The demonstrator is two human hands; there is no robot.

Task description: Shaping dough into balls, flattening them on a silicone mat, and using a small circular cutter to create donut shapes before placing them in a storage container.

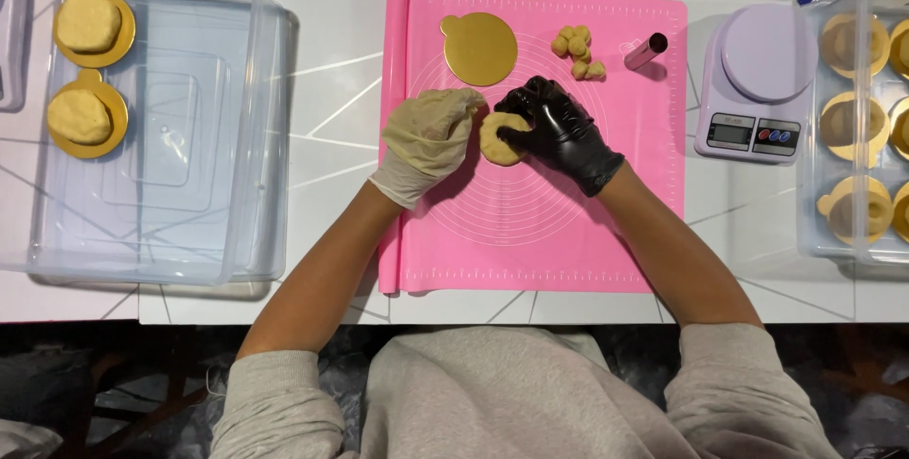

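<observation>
Watching the head feed: both hands are on one round dough piece [502,140] in the middle of the pink mat [530,241]. The left hand [428,140], in a pale glove, cups its side with curled fingers, and the right hand [559,127], in a black glove, presses its fingertips down into the top. My worry is that pushing too hard could tear the rim or stick it to the mat. Count: one empty gold board [478,48], one heap of small dough bits [578,50], one pink tube cutter [646,51], one scale [757,90], two dough rounds [85,71] in the left bin [189,232].
</observation>
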